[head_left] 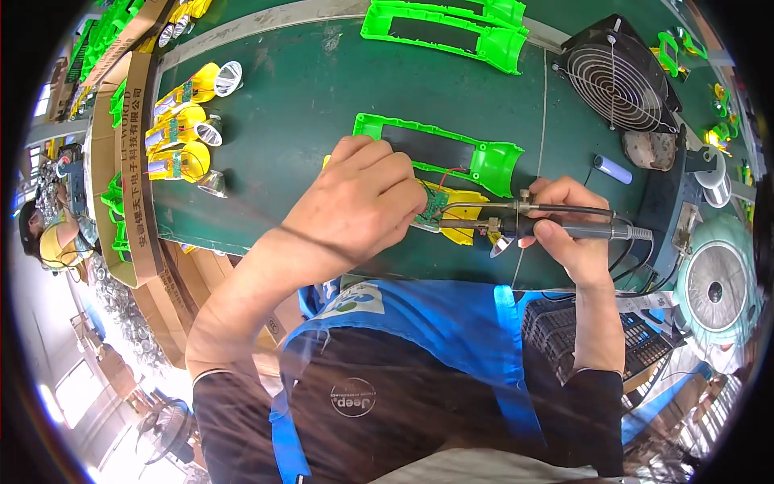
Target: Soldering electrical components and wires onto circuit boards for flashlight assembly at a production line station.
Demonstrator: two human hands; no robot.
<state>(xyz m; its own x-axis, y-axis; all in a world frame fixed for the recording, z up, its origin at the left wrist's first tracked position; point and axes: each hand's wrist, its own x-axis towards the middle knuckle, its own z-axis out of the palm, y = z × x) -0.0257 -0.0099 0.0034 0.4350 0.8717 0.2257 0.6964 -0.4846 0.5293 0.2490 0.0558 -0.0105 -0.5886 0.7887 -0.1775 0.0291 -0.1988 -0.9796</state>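
My right hand [574,246] grips a soldering iron [592,230] with a thin metal feed tube along it. Its front end points left toward a small green circuit board [435,206] in a yellow housing [468,202]. My left hand [359,198] is closed over the left part of that housing; what its fingertips pinch is hidden beneath them. A thin red wire rises from the board. A shiny reflector cup [501,245] lies at the housing's right end, below the iron. Just behind is a green plastic frame [493,165], partly covered by my left hand.
Three yellow lamp housings with reflectors [193,123] stand at left, beside a cardboard box [143,177]. More green frames [451,36] lie at the back. On the right are a black fan [617,77], a blue-violet battery cell [614,169] and a solder spool [716,189].
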